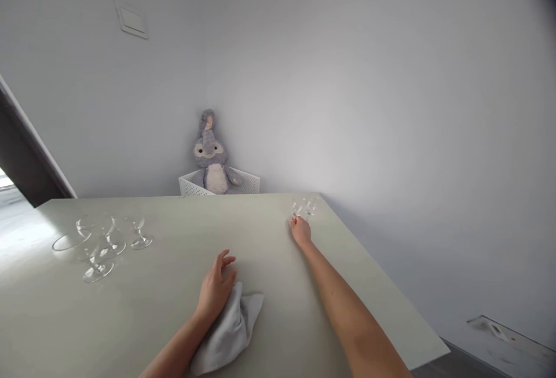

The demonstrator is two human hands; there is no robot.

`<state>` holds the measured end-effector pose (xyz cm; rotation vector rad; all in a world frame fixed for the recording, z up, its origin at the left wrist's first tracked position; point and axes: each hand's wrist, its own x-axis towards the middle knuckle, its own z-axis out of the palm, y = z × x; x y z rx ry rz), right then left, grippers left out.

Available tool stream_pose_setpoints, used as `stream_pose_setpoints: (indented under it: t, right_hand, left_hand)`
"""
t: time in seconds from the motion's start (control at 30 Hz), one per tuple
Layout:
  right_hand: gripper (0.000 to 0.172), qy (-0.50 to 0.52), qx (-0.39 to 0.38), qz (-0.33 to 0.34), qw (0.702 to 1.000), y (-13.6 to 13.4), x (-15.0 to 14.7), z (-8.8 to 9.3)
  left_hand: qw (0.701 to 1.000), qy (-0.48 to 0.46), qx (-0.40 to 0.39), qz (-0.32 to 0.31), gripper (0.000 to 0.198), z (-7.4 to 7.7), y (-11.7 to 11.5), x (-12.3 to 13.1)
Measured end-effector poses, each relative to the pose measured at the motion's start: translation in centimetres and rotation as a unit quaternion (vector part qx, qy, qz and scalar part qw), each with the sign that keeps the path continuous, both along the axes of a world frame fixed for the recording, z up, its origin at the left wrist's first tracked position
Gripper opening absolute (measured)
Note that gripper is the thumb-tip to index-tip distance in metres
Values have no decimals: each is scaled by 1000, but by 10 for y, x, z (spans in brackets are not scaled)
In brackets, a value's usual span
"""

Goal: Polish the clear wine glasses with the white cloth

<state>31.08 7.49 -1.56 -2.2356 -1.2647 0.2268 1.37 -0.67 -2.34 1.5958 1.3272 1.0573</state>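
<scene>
My right hand (300, 230) is stretched far across the pale table (174, 308), its fingers closed at the base of small clear glasses (310, 206) by the back right corner. Whether it grips one of them is hard to see. Near the table's middle, my left hand (216, 286) is held with fingers apart and slightly curled, nothing in them. Beside and partly under its wrist lies a crumpled grey cloth (230, 334). Several clear stemmed glasses (98, 272) are grouped on the left side of the table.
Behind the table's back edge, a grey plush toy (210, 152) sits in a white perforated basket (247, 183) in the corner. Walls stand behind and to the right. A light switch (132, 21) is on the left wall.
</scene>
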Motion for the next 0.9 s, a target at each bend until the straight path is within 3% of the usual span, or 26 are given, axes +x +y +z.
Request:
stream_pose_setpoints:
  t: [0.13,0.23,0.27,0.3,0.4,0.47,0.57,0.67,0.77,0.9]
  right_hand:
    - [29,31,40,-10,999,-28,-9,9]
    - [22,53,83,40,994,-60,-43,19]
    - [20,64,101,88,989,-72,-61,23]
    - [22,89,132,183,970,-83,-81,27]
    - [28,106,123,468,869,-114,-139,33]
    - [32,50,117,555,822,-128,-168,30]
    - [42,-34,121,578,806,-141,-185,16]
    - [45,-58,123,578,805,-145,-182,4]
    - [39,-54,129,565,813,-146,-175,-1]
    - [16,-69,166,545,819,-146,-173,3]
  left_hand:
    - [1000,-15,10,0,42,-3,1,1]
    - [998,-56,-5,15,39,-4,2,4]
    - [997,-76,-7,29,38,-3,2,4]
    - [994,-96,-7,50,37,-2,4,4]
    - [978,-133,7,163,35,1,13,-5]
    - [956,-148,15,253,37,2,24,-20]
    - [913,-166,7,371,47,5,45,-53]
    - [875,-165,-10,455,58,10,67,-86]
    - [865,-153,-13,477,65,16,89,-112]
    - [873,-134,-14,468,71,20,115,-131]
